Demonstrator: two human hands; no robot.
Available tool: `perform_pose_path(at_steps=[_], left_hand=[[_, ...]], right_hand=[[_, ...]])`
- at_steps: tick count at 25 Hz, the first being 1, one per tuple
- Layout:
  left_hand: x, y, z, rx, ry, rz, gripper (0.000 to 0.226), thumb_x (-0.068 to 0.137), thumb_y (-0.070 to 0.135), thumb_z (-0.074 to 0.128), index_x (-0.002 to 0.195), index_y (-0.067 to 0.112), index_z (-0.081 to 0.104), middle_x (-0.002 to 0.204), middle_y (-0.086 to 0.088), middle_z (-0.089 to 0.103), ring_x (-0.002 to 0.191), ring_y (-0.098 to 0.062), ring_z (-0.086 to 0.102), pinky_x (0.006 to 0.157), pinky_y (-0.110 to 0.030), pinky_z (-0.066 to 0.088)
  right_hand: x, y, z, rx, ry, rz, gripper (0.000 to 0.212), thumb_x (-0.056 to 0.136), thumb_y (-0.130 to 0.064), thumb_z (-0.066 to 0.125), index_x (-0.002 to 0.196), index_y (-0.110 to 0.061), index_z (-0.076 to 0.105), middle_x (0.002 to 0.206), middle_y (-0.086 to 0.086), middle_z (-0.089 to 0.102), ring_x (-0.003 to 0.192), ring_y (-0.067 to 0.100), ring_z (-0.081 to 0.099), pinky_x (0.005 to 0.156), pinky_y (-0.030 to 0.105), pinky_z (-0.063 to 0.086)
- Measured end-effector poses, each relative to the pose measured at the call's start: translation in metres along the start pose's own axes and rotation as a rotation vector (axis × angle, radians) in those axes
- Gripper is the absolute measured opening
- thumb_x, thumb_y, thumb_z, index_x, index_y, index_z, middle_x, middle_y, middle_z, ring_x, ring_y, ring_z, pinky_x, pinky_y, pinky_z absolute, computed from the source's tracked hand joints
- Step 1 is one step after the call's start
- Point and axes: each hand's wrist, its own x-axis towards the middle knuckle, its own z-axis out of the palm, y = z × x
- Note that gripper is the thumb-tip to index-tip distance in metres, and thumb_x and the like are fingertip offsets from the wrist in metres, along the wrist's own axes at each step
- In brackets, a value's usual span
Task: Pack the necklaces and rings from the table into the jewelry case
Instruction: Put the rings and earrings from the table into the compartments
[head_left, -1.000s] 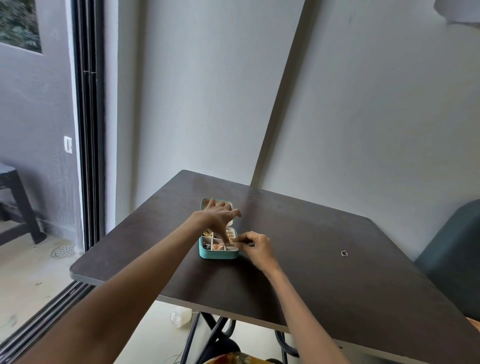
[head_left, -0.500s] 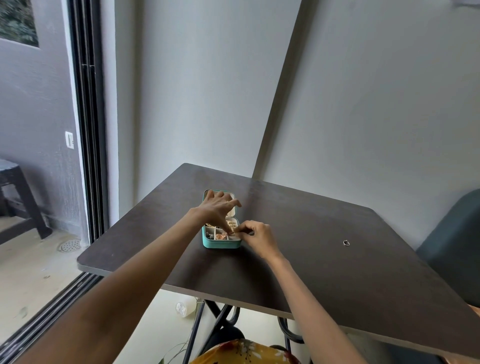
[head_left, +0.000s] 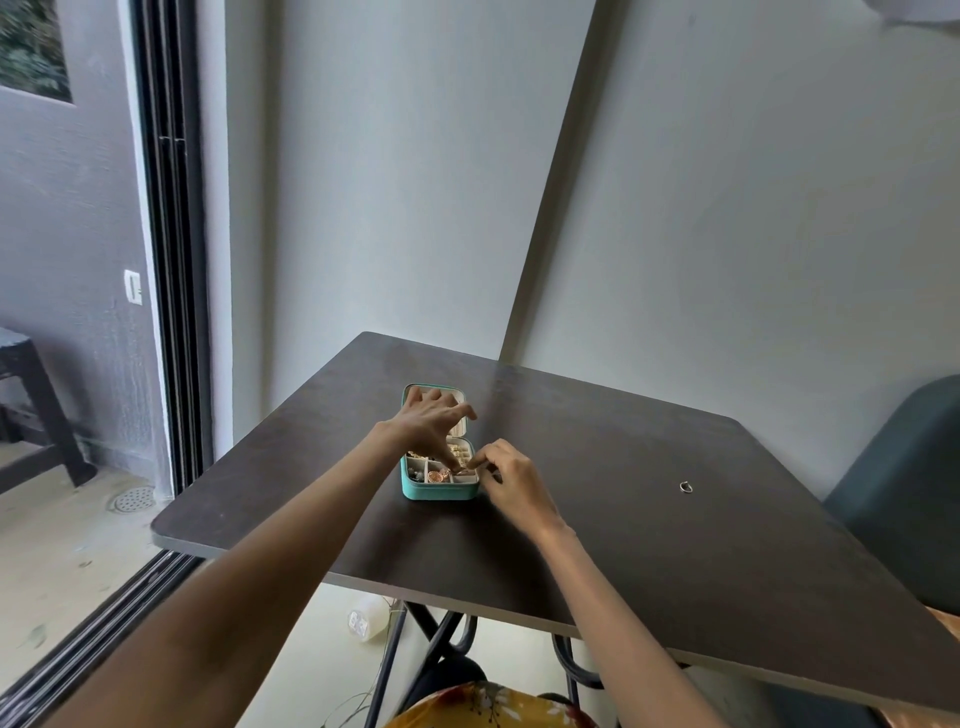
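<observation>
- Nearest, low in the head view: a scrap of yellow flowered cloth (head_left: 488, 706) and black frame legs (head_left: 441, 636) under the surface, with a small white bottle (head_left: 368, 619) lying on the floor beside them.
- Two bare forearms reaching forward over the near edge of the dark brown surface (head_left: 675, 561), converging on the jewelry case.
- Right hand (head_left: 511, 480) just beside the right wall of the case, fingers (head_left: 480, 460) curled with thumb and forefinger pinched together over the front right compartment; whatever sits between the tips too small to tell.
- Left hand (head_left: 434, 422) spread over the middle of the case, most fingers relaxed and resting toward the far half, one finger angled down into the compartments; no grip visible.
- Teal jewelry case (head_left: 439, 491) lying open and flat near the middle of the surface, cream dividers showing; gold pieces in the upper right section, a rose-gold round piece (head_left: 440, 474) in a front compartment, small dark bits at front left.
- One lone ring (head_left: 685, 487) lying flat on the surface, well apart from the case, off to the right.
- Dark teal chair (head_left: 904, 499) at the right edge of the surface.
- Farther back: pale walls meeting in a corner behind the surface.
- Far left: black sliding door track (head_left: 171, 312), a floor drain (head_left: 132, 500) and a dark stool (head_left: 36, 410) outside.
</observation>
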Motion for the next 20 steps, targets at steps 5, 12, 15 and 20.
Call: perform_pose_path(at_steps=[5, 12, 15, 20], left_hand=[[-0.001, 0.000, 0.000, -0.026, -0.019, 0.002, 0.082, 0.073, 0.050, 0.071, 0.141, 0.031, 0.029, 0.139, -0.005, 0.038, 0.131, -0.025, 0.028, 0.109, -0.043, 0.017], [0.002, -0.001, -0.001, -0.035, -0.049, 0.000, 0.082, 0.073, 0.048, 0.072, 0.141, 0.031, 0.030, 0.141, -0.005, 0.037, 0.132, -0.025, 0.027, 0.109, -0.043, 0.016], [0.005, 0.000, -0.002, -0.037, -0.077, 0.010, 0.081, 0.073, 0.047, 0.073, 0.140, 0.031, 0.031, 0.140, -0.006, 0.038, 0.132, -0.026, 0.027, 0.109, -0.043, 0.016], [0.015, 0.007, -0.016, -0.101, -0.102, 0.018, 0.068, 0.080, 0.043, 0.067, 0.138, 0.031, 0.034, 0.141, -0.002, 0.043, 0.135, -0.024, 0.030, 0.110, -0.045, 0.015]], right_hand=[[-0.007, 0.000, 0.009, -0.040, 0.020, -0.018, 0.017, 0.088, 0.002, 0.050, 0.094, -0.004, 0.065, 0.102, 0.006, 0.060, 0.090, 0.020, 0.061, 0.078, 0.028, 0.051], [-0.008, 0.000, 0.013, 0.002, 0.100, 0.017, 0.019, 0.087, 0.002, 0.054, 0.099, -0.004, 0.068, 0.103, 0.007, 0.064, 0.092, 0.019, 0.063, 0.079, 0.023, 0.050], [-0.009, 0.002, 0.015, 0.016, 0.087, 0.018, 0.020, 0.087, 0.001, 0.054, 0.098, -0.006, 0.069, 0.103, 0.006, 0.064, 0.092, 0.019, 0.063, 0.080, 0.028, 0.054], [-0.004, 0.012, 0.005, 0.148, 0.308, 0.165, 0.026, 0.086, 0.006, 0.050, 0.098, -0.008, 0.068, 0.098, 0.007, 0.068, 0.090, 0.018, 0.064, 0.078, 0.021, 0.051]])
